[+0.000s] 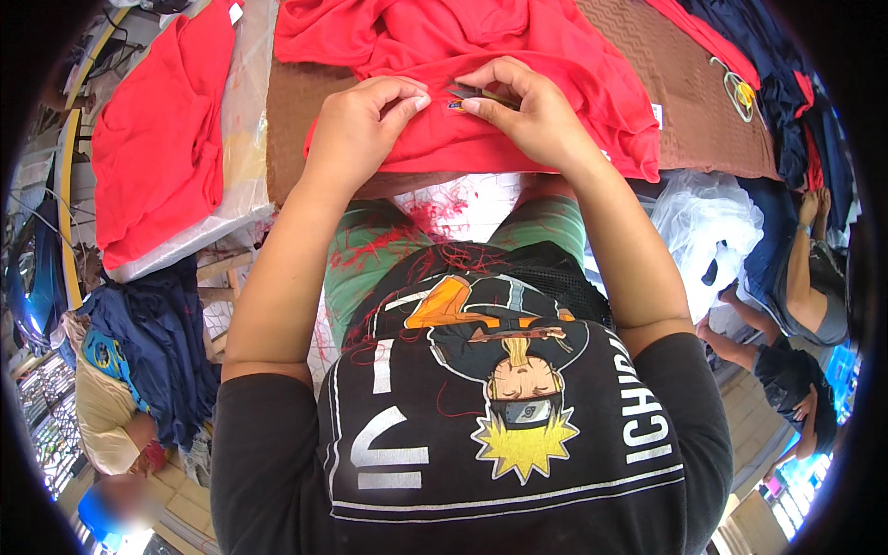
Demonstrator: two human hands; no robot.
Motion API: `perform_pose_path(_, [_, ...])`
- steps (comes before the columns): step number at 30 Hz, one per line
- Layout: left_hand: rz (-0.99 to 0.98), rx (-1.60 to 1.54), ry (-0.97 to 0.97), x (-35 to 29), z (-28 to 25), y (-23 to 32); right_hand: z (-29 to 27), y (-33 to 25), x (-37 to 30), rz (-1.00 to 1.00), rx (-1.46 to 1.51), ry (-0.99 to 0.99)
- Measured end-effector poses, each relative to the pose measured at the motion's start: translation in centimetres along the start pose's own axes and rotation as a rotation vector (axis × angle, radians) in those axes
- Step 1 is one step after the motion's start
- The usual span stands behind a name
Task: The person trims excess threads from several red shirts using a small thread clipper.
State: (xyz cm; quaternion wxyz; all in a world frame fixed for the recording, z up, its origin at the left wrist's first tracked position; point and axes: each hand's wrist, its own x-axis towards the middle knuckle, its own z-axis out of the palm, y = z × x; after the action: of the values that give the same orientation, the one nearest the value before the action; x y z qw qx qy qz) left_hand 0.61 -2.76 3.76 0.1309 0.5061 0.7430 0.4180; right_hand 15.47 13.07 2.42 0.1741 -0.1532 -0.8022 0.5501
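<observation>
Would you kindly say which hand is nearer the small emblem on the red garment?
The right hand: its thumb is at the right edge of the emblem. The left hand is farther off, left of it.

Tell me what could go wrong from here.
The pointed tool in the right hand sits by the emblem, so it might nick the red cloth.

Its tip points toward the left hand, so a slip could prick a finger.

Loose threads on the lap may cling to the cloth.
</observation>
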Motion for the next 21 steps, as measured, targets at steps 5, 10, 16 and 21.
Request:
perform_pose_path(5, [-0.164,-0.225,0.006,-0.2,-0.1,-0.4,0.0,-0.6,-0.2,-0.030,-0.024,-0.056])
perform_pose_path(10, [-0.201,-0.342,-0.055,0.0,-0.2,-0.5,0.1,-0.5,-0.3,-0.124,-0.217,-0.074])
perform_pose_path(16, [-0.216,-0.422,-0.086,0.0,-0.4,-0.3,0.3,-1.5,-0.2,-0.134,-0.351,-0.082])
perform_pose_path(21, [-0.254,-0.489,-0.090,0.0,-0.7,-0.1,-0.6,-2.2,-0.8,-0.079,-0.197,-0.076])
